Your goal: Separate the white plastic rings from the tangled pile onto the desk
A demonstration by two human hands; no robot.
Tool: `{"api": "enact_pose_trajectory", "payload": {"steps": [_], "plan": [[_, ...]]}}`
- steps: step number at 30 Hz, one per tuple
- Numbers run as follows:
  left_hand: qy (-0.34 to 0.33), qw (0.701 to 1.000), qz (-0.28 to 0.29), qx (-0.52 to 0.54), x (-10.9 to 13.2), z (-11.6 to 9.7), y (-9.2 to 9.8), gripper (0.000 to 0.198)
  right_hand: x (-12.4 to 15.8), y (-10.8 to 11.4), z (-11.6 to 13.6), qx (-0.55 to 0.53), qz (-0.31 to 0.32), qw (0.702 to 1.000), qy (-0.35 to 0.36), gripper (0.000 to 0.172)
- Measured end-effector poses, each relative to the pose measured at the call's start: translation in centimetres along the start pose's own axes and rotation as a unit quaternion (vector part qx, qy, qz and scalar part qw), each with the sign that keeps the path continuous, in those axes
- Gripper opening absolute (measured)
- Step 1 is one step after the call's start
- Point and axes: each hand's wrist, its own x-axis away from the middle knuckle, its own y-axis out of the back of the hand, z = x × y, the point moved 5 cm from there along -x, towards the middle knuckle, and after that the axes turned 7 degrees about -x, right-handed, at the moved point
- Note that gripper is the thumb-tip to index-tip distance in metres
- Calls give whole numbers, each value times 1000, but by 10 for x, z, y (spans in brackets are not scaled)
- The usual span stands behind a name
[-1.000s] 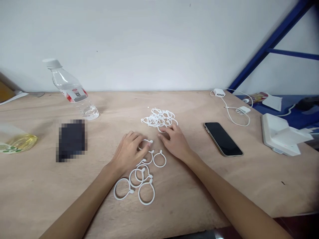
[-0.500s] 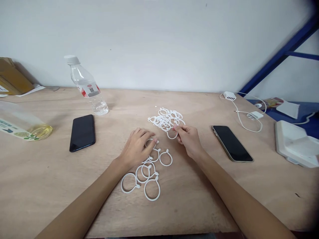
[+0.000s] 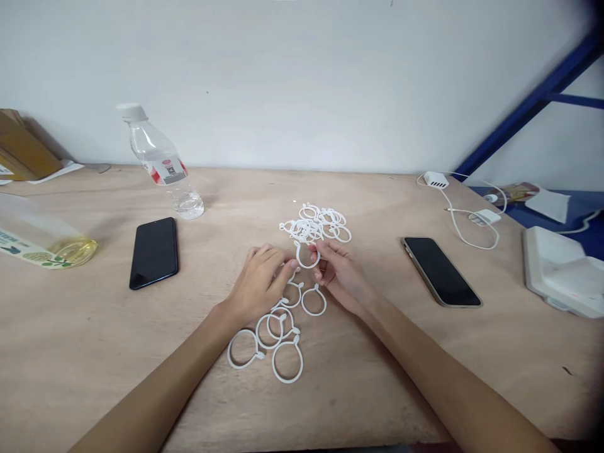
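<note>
A pile of white plastic rings (image 3: 318, 222) lies on the wooden table (image 3: 94, 340) just beyond my hands. My right hand (image 3: 340, 275) and my left hand (image 3: 260, 283) meet at one white ring (image 3: 306, 257), both pinching it between fingertips. In front of my hands a chain of linked white rings (image 3: 276, 330) trails across the table toward me, partly hidden under my left hand.
A black phone (image 3: 154, 251) lies to the left, a second phone (image 3: 441, 272) to the right. A tilted water bottle (image 3: 160, 162) stands at the back left, an oil bottle (image 3: 44, 239) lies far left. A white charger with cable (image 3: 453, 201) and a white device (image 3: 561, 270) sit at right.
My right hand has taken a ring from the pile and drawn it back to meet my left hand, whose fingers have lifted to grip it too. The view has shifted left.
</note>
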Motion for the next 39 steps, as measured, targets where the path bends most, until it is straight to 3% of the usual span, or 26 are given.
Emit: {"api": "enact_pose_trajectory", "payload": {"steps": [3, 6, 10, 12, 19, 25, 30, 32, 35, 39], "plan": [[-24, 998, -7, 64, 1, -8, 2, 35, 3, -5, -4, 46, 9, 999, 4, 32], [-7, 993, -29, 114, 3, -11, 4, 33, 6, -8, 0, 138, 9, 988, 70, 28], [45, 991, -54, 112, 4, -6, 4, 36, 15, -15, 9, 282, -1, 939, 197, 11], [65, 991, -58, 107, 4, -4, 3, 38, 20, -18, 10, 318, -14, 922, 219, 8], [76, 985, -35, 149, 5, -6, -1, 33, 22, -17, 5, 265, -29, 949, 171, 17], [3, 991, -83, 102, 9, -13, 6, 23, 28, -19, 9, 280, -36, 934, 217, 16], [-121, 986, -108, 43, 13, -31, 9, 19, 28, -19, 10, 309, -62, 925, 213, 16], [-141, 985, -97, 23, 13, -32, 8, 19, 24, -16, 9, 272, -57, 942, 186, 12], [-124, 985, -116, -10, 11, -24, 13, 22, 16, -12, 3, 139, -19, 985, 97, 22], [-110, 983, -130, -73, 7, -12, 17, 26, 10, -12, 1, 23, 31, 998, 45, 14]]}}
